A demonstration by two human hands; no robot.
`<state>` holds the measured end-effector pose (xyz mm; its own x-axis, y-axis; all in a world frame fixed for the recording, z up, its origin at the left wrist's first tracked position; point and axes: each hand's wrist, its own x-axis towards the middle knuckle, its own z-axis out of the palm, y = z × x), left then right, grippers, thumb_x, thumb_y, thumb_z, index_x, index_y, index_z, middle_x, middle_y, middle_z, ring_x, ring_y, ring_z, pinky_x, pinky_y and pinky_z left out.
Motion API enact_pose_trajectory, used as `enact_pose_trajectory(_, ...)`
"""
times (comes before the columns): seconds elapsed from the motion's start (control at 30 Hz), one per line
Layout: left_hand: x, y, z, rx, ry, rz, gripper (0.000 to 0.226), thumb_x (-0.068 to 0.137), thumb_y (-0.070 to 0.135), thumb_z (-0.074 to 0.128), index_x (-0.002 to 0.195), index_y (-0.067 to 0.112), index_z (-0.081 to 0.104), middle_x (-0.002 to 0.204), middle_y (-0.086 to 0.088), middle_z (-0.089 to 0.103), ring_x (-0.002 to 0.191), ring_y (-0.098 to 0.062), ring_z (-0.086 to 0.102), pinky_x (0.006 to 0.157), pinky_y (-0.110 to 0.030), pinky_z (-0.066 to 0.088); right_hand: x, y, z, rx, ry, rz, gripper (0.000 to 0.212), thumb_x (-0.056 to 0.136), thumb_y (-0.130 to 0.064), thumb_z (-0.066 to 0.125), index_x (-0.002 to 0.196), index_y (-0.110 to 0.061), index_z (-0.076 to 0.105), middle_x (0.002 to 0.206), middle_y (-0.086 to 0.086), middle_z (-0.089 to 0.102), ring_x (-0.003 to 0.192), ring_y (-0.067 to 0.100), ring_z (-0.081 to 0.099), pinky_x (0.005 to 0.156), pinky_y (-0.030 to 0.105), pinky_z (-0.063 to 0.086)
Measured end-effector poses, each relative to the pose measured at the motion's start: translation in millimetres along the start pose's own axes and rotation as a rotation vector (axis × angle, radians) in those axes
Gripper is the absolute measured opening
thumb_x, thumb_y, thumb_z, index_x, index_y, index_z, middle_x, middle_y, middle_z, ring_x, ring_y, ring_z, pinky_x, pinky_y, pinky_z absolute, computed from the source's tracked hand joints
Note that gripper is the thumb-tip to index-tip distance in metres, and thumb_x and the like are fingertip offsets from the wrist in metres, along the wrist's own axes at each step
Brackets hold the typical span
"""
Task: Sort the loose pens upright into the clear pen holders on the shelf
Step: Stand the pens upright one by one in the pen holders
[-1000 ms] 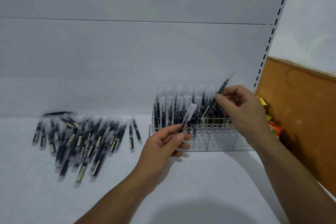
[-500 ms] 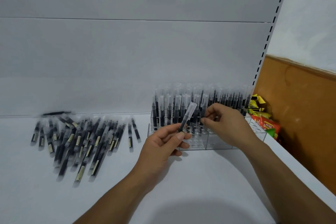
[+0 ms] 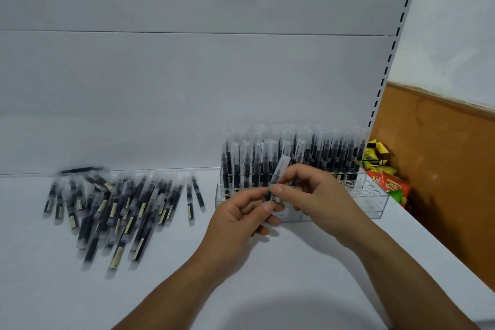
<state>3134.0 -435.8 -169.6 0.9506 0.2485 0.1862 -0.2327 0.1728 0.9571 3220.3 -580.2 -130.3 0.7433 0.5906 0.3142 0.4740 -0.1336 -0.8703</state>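
Toward the left end of the shelf (image 3: 40, 289), near its back edge, a big heap of loose pens (image 3: 115, 211) lies flat and criss-crossed: dark barrels, frosted clear caps, many with a pale label strip. By my count of the look of it, that heap is a large share of the job not yet done.

In the middle, just in front of the holders, the left hand (image 3: 241, 220) has its fingers curled round the lower end of one pen (image 3: 278, 174), which tilts cap-up toward the back. The right hand (image 3: 316, 195) pinches the same pen at mid-barrel between thumb and forefinger; I judge it is being passed over for slotting.

Toward the right end, the clear pen holders (image 3: 372, 206) carry standing pens (image 3: 294, 158) upright in the back rows, while the front holes show empty. Snack packets (image 3: 388, 185) lie just past the shelf's right edge.
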Motion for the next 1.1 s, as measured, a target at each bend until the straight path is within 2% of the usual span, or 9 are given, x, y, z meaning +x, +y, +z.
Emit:
enact_pose_trajectory(0.07, -1, 0, 2, 0.028, -0.013, 0.007, 0.026, 0.088, 0.002, 0.057, 0.112, 0.008, 0.065, 0.090, -0.010, 0.074, 0.072, -0.015, 0.066, 0.061, -0.020, 0.051, -2, 0, 0, 0.028, -0.005, 0.022, 0.015, 0.084, -0.027, 0.073, 0.081, -0.015, 0.065, 0.066, 0.006, 0.052, 0.061, 0.018, 0.043, 0.058, 0.032, 0.037)
enact_pose_trajectory(0.17, -4, 1, 4, 0.077, -0.004, 0.019, 0.025, 0.088, 0.003, 0.061, 0.111, 0.012, 0.065, 0.093, -0.009, 0.074, 0.077, -0.016, 0.068, 0.066, -0.020, 0.052, -4, -5, -6, 0.146, 0.019, 0.022, 0.013, 0.086, -0.018, 0.069, 0.085, -0.007, 0.063, 0.063, 0.005, 0.057, 0.055, 0.014, 0.048, 0.052, 0.022, 0.039)
enact_pose_trajectory(0.27, -9, -2, 2, 0.334, 0.047, 0.150, 0.022, 0.087, 0.024, 0.067, 0.108, 0.030, 0.066, 0.100, 0.005, 0.071, 0.093, -0.013, 0.067, 0.083, -0.025, 0.053, 0, -11, -24, 0.292, 0.200, 0.013, 0.007, 0.090, -0.015, 0.061, 0.085, -0.010, 0.060, 0.078, 0.016, 0.067, 0.051, 0.008, 0.050, 0.048, 0.020, 0.042)
enact_pose_trajectory(0.37, -8, -6, -6, 0.817, 0.146, 0.385, 0.026, 0.086, 0.044, 0.058, 0.112, 0.041, 0.062, 0.111, 0.029, 0.061, 0.112, 0.004, 0.053, 0.097, -0.017, 0.038, 9, -9, -47, 0.250, 0.436, -0.036, 0.008, 0.092, -0.015, 0.062, 0.084, -0.015, 0.060, 0.058, 0.000, 0.056, 0.050, 0.007, 0.050, 0.047, 0.019, 0.040)
enact_pose_trajectory(0.47, -2, -15, -15, 1.122, 0.104, 0.477, 0.038, 0.090, 0.050, 0.046, 0.125, 0.040, 0.057, 0.126, 0.029, 0.052, 0.125, 0.005, 0.040, 0.108, -0.026, 0.027, 18, -2, -58, 0.097, 0.506, -0.077, 0.007, 0.092, -0.019, 0.064, 0.087, -0.018, 0.060, 0.059, -0.010, 0.054, 0.058, 0.010, 0.053, 0.051, 0.019, 0.043)
enact_pose_trajectory(0.63, -2, -21, -13, 1.311, 0.035, 0.454, 0.047, 0.088, 0.045, 0.045, 0.133, 0.034, 0.052, 0.136, 0.017, 0.049, 0.131, -0.003, 0.033, 0.115, -0.030, 0.012, 28, 8, -55, -0.120, 0.477, -0.064, 0.009, 0.090, -0.026, 0.068, 0.089, -0.022, 0.060, 0.077, -0.001, 0.063, 0.072, 0.027, 0.059, 0.067, 0.040, 0.052)
enact_pose_trajectory(0.73, -4, -21, -10, 1.393, 0.036, 0.444, 0.051, 0.087, 0.041, 0.051, 0.136, 0.033, 0.048, 0.139, 0.014, 0.048, 0.132, -0.006, 0.032, 0.115, -0.033, 0.012, 33, 9, -51, -0.186, 0.437, -0.058, 0.010, 0.090, -0.026, 0.068, 0.087, -0.021, 0.060, 0.075, -0.005, 0.061, 0.067, 0.022, 0.056, 0.065, 0.038, 0.050)
enact_pose_trajectory(0.9, -4, -19, -9, 1.446, 0.047, 0.428, 0.053, 0.085, 0.040, 0.054, 0.138, 0.034, 0.047, 0.140, 0.014, 0.048, 0.132, -0.008, 0.031, 0.114, -0.032, 0.012, 36, 15, -44, -0.423, 0.302, 0.009, 0.012, 0.090, -0.029, 0.068, 0.084, -0.024, 0.058, 0.073, -0.011, 0.060, 0.063, 0.005, 0.051, 0.059, 0.023, 0.043)
enact_pose_trajectory(1.1, -3, -18, -10, 1.463, 0.043, 0.414, 0.054, 0.087, 0.042, 0.051, 0.140, 0.036, 0.044, 0.143, 0.016, 0.044, 0.134, -0.008, 0.030, 0.116, -0.028, 0.006, 35, 18, -37, -0.542, 0.184, 0.077, 0.016, 0.090, -0.030, 0.067, 0.086, -0.024, 0.053, 0.075, -0.010, 0.059, 0.066, 0.007, 0.053, 0.060, 0.026, 0.044)
